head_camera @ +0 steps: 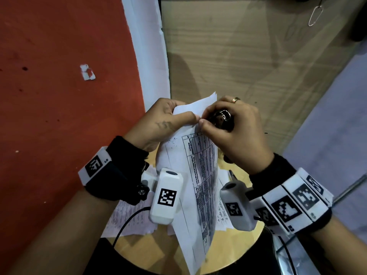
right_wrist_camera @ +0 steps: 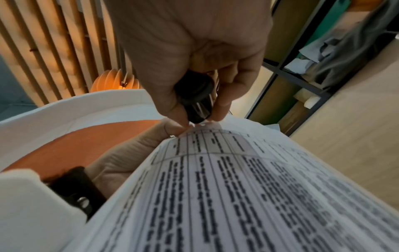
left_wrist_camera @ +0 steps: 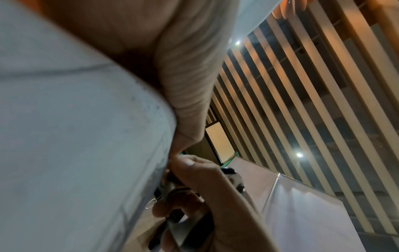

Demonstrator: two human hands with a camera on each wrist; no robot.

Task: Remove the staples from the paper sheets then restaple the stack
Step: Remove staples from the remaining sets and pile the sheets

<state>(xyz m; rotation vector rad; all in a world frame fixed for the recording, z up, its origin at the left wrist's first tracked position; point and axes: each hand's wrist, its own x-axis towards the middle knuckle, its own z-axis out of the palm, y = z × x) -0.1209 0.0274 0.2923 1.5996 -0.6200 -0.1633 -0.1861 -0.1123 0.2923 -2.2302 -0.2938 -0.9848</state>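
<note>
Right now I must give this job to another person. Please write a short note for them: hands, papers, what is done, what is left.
Left hand: pinches the top corner of the printed paper sheets, held up above the round table.
Right hand: grips a black and metal staple remover, its tip at that same corner, beside the left thumb.
More printed pages lie on the table.
Done: cannot tell whether any staple is out.
Left: finish pulling staples at the corner, square the stack, restaple. No stapler is clearly visible.
</note>
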